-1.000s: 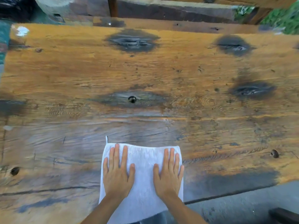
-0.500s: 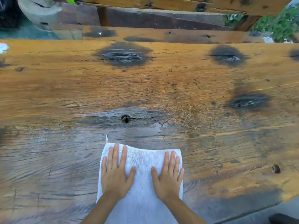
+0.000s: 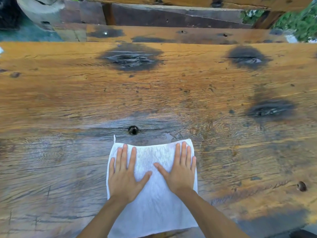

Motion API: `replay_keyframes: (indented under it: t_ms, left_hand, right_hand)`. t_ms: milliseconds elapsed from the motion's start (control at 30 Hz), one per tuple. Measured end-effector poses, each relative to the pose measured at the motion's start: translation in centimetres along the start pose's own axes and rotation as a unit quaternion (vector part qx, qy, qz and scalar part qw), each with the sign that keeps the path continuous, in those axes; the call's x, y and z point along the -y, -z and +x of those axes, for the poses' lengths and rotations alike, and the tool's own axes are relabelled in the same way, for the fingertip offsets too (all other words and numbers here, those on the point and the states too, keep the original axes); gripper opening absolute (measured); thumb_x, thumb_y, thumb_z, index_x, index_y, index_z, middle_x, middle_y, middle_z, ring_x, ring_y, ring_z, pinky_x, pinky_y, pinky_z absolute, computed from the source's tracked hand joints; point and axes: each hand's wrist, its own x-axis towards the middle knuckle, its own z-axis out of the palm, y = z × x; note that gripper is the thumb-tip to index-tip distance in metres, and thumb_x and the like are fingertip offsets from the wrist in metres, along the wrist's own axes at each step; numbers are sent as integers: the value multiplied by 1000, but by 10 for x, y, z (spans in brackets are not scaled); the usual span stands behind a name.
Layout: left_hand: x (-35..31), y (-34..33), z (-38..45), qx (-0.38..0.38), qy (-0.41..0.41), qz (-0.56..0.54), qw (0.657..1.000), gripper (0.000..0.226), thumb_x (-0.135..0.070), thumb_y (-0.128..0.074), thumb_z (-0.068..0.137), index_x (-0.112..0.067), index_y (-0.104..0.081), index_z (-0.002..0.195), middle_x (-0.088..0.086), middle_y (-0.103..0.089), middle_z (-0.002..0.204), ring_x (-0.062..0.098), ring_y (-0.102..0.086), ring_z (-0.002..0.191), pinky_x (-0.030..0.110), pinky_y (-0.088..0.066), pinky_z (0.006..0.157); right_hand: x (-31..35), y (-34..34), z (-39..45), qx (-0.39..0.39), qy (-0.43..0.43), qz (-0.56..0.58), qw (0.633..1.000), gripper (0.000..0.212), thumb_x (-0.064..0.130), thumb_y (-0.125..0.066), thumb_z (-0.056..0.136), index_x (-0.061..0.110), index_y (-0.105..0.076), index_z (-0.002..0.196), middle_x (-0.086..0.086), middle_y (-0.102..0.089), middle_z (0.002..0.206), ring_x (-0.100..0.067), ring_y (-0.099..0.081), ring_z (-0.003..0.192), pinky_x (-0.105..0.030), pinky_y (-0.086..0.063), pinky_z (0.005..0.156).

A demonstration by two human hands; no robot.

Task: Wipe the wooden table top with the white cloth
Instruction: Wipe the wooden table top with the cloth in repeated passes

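The white cloth (image 3: 152,200) lies spread flat on the wooden table top (image 3: 171,93), near its front edge at the centre. My left hand (image 3: 125,176) presses flat on the cloth's left half, fingers straight and pointing away from me. My right hand (image 3: 180,172) presses flat on the right half in the same way. The cloth's far edge lies just short of a small dark hole (image 3: 133,130) in the wood.
The planks carry dark burnt knots (image 3: 132,57) (image 3: 247,57) (image 3: 271,109) and another small hole (image 3: 301,186) at the right. A wooden bench or beam (image 3: 171,34) runs behind the table's far edge, with greenery (image 3: 301,21) at the top right.
Both hands have pushed the cloth forward across the table, away from me, so its far edge now nearly reaches the small dark hole. The hands have spread slightly further apart.
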Motion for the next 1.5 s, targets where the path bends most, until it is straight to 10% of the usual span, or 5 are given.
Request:
replay_keyframes:
  t_ms: [567, 1500]
  left_hand:
    - [2, 2, 120, -78, -49, 46, 995, 99, -84, -32, 85, -25, -15, 163, 3, -3, 172, 23, -5, 159, 50, -14, 126]
    - [-58, 64, 448, -94, -39, 49, 994, 100, -81, -20, 87, -23, 9, 162, 3, 15, 171, 20, 17, 157, 50, 5, 128]
  right_hand:
    - [1, 10, 98, -70, 70, 0, 995, 84, 74, -26, 100, 24, -11, 165, 4, -3, 173, -17, 1, 160, -50, -9, 126]
    - [47, 89, 459, -98, 119, -25, 988, 88, 78, -14, 92, 30, -2, 164, 11, 5, 173, -11, 8, 158, -45, 6, 128]
